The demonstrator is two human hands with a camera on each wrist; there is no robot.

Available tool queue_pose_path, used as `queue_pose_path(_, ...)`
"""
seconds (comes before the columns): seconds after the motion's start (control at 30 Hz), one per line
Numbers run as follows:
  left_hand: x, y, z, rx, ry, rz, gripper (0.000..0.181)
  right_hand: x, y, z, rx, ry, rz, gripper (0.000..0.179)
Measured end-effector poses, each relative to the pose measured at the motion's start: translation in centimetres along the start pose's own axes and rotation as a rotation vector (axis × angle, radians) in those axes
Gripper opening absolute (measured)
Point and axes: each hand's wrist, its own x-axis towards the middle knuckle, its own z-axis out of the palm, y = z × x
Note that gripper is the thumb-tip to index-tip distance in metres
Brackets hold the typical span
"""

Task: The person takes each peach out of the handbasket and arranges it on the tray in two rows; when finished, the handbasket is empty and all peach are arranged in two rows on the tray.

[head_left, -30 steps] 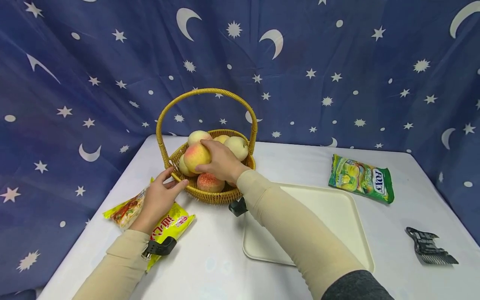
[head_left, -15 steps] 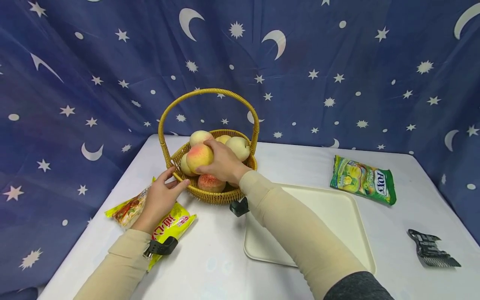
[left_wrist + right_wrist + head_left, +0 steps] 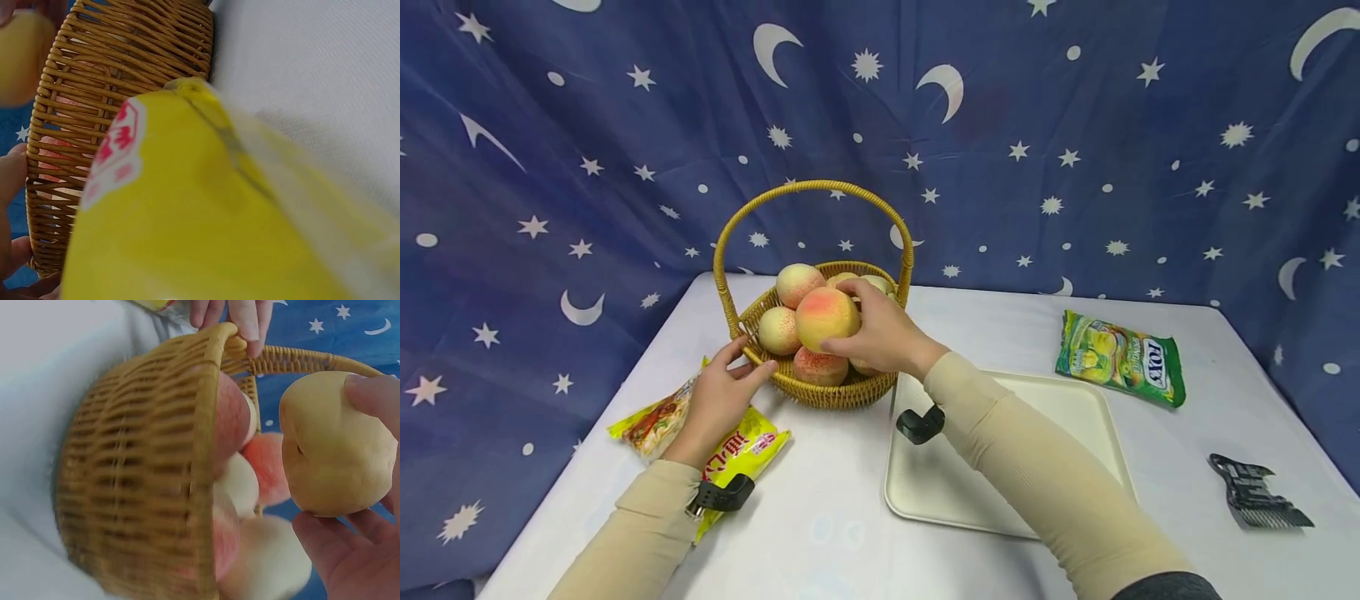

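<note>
My right hand (image 3: 887, 329) grips a yellow peach with a red blush (image 3: 827, 320), thumb and fingers on opposite sides. It holds the peach above the front of a woven basket (image 3: 831, 393) with a tall handle. In the right wrist view, the peach (image 3: 337, 447) is apart from the basket rim. More peaches lie inside, among them a pale one (image 3: 778, 331), a red one (image 3: 820, 367) and a pink-white one (image 3: 797, 285). My left hand (image 3: 718, 404) holds the basket's left rim near the handle's foot; its fingers (image 3: 245, 319) straddle that rim in the right wrist view.
A yellow food packet (image 3: 748, 446) lies under my left wrist, beside a second packet (image 3: 658, 421). A cream tray (image 3: 970, 500) lies right of the basket, partly under my right forearm. Farther right are a green FOX'S candy bag (image 3: 1120, 358) and a black comb-like item (image 3: 1258, 493).
My right hand has moved right and slightly toward me with the peach, uncovering more of the pale peach at the left. My left hand stays on the rim.
</note>
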Motion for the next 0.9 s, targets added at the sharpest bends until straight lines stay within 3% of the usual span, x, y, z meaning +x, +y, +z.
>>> queue_pose_path(0.27, -0.1, 0.3, 0.1, 0.007, -0.006, -0.017, 0.090, -3.3, 1.8, -2.1, 0.115, 0.049, 0.044, 0.077)
queue_pose_path(0.57, -0.1, 0.4, 0.0, 0.016, -0.012, -0.018, 0.087, -6.3, 3.7, -3.4, 0.127, 0.097, 0.040, 0.075)
queue_pose_path(0.9, 0.1, 0.4, -0.1, 0.009, -0.011, -0.009, 0.084, -9.3, 6.4, -4.2, -0.039, 0.145, 0.017, 0.073)
